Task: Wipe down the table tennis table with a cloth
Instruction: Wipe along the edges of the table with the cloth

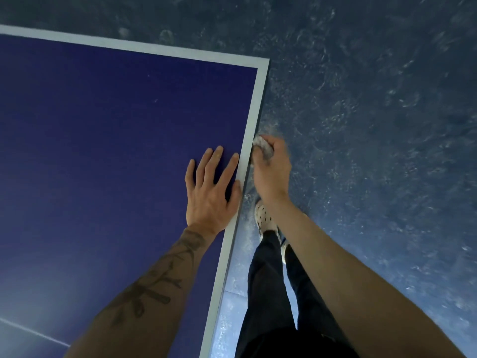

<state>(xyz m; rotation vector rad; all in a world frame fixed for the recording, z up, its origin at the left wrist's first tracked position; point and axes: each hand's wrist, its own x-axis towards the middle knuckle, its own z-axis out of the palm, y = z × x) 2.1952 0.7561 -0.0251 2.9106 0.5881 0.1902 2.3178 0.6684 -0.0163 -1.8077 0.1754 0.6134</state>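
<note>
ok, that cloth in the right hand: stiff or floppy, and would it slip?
Probably soft and floppy: the cloth is crumpled into a wad inside the right hand. Likely light, since curled fingers alone hold it against the edge of the table tennis table. Slipping seems unlikely; it conforms to the grip.

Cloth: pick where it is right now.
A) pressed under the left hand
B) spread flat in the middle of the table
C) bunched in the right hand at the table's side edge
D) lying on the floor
C: the cloth is bunched in the fingers of the right hand against the side edge of the table, while the left hand lies flat on the top.
</note>
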